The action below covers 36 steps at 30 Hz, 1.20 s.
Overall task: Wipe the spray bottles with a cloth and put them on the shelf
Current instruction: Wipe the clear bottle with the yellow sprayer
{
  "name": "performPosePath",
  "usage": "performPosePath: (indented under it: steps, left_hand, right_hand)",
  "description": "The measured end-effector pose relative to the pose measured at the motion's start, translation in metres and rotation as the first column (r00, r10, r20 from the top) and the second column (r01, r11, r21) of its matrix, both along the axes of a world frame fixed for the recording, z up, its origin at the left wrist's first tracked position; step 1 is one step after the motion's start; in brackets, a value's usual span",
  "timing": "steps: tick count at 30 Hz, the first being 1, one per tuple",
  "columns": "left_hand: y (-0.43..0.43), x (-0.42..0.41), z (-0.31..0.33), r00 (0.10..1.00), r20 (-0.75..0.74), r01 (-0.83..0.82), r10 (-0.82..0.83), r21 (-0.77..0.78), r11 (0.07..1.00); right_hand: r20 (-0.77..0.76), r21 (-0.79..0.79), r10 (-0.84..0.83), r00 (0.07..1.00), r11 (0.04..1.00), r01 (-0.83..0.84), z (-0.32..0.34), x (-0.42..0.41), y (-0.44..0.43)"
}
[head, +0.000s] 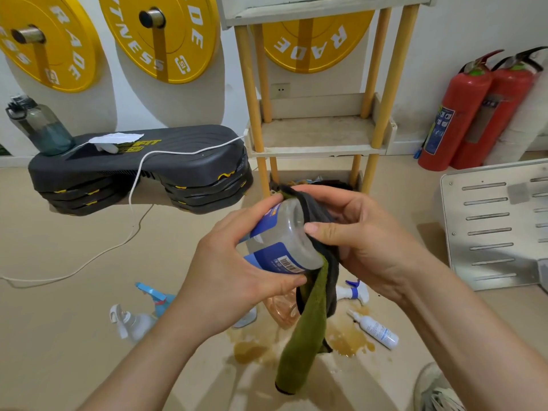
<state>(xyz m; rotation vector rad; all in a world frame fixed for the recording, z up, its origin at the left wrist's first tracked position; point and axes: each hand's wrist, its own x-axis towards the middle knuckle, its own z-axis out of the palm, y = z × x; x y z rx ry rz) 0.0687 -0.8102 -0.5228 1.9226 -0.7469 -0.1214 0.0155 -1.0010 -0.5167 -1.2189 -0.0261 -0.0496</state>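
My left hand grips a clear bottle with a blue label, held tilted with its bottom toward my right hand. My right hand presses a green and dark grey cloth against the bottle's bottom; the cloth hangs down below. On the floor lie more spray bottles: a clear one with a white trigger, a blue-triggered one, a white one with a blue nozzle and a slim white one. The wooden shelf stands straight ahead, its middle tier bare.
A brown puddle spreads on the floor under my hands. A black step platform with a water bottle and white cable sits left. Two red fire extinguishers stand right, beside a metal panel. Yellow weight plates hang on the wall.
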Motion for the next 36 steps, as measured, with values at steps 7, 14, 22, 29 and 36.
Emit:
performPosePath:
  steps: [7,14,22,29,36]
  left_hand:
    - [-0.001,0.001,-0.003,0.991,0.129,-0.04,0.032,0.06,0.997]
    - [0.001,0.007,0.002,0.997,-0.056,-0.049,0.046,-0.055,0.997]
    - [-0.002,0.007,0.007,0.996,-0.087,-0.023,0.016,-0.083,0.996]
    - [-0.002,0.006,0.002,0.991,0.082,-0.112,0.107,0.055,0.992]
    - [-0.004,0.002,0.002,0.997,0.001,-0.082,0.082,0.063,0.995]
  right_hand:
    - [-0.033,-0.175,-0.153,0.988,0.974,0.145,0.005,0.001,0.007]
    - [0.185,-0.43,-0.385,0.904,0.796,0.426,0.014,-0.006,-0.006]
    - [0.36,-0.802,-0.161,0.919,0.451,0.393,0.021,-0.017,0.02]
    - [0.313,-0.884,-0.191,0.93,0.3,0.359,0.015,-0.01,0.019]
    - [0.223,-0.328,-0.357,0.907,0.849,0.415,0.015,-0.008,0.014]
